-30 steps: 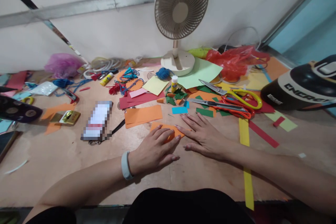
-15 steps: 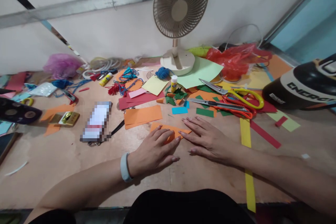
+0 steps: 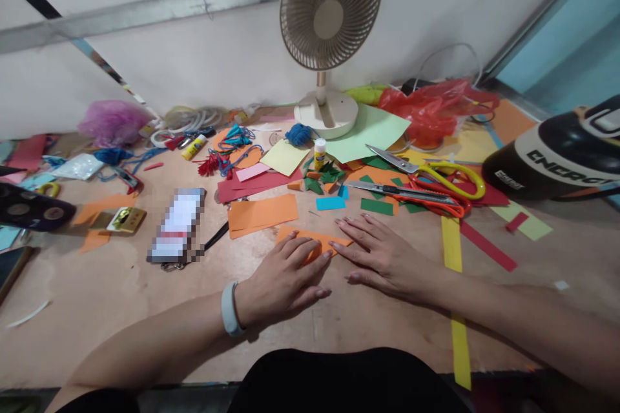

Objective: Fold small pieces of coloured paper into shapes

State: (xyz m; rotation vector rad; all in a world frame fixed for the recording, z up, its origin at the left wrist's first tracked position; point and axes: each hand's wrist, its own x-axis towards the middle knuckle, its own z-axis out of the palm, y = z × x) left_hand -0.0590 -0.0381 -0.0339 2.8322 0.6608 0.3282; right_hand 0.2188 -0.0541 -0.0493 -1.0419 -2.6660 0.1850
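A piece of orange paper (image 3: 314,238) lies on the tabletop in front of me, partly covered by my fingers. My left hand (image 3: 289,274) rests on its left and lower side, fingers stretched out flat. My right hand (image 3: 375,255) lies at its right end, fingers spread and pressed lightly down. Neither hand grasps anything. Beyond my left hand lie overlapping orange paper rectangles (image 3: 264,214). A blue paper rectangle (image 3: 330,203) and a dark green one (image 3: 376,206) lie just past my fingertips.
Yellow-handled scissors (image 3: 450,179) and a utility knife (image 3: 411,193) lie beyond my right hand. A glue stick (image 3: 320,155) stands near folded green pieces (image 3: 329,175). A fan (image 3: 329,119) stands behind. A phone (image 3: 178,222) lies left, a large black bottle (image 3: 552,158) right.
The view has shifted very slightly. Both hands stay in place on the orange paper.
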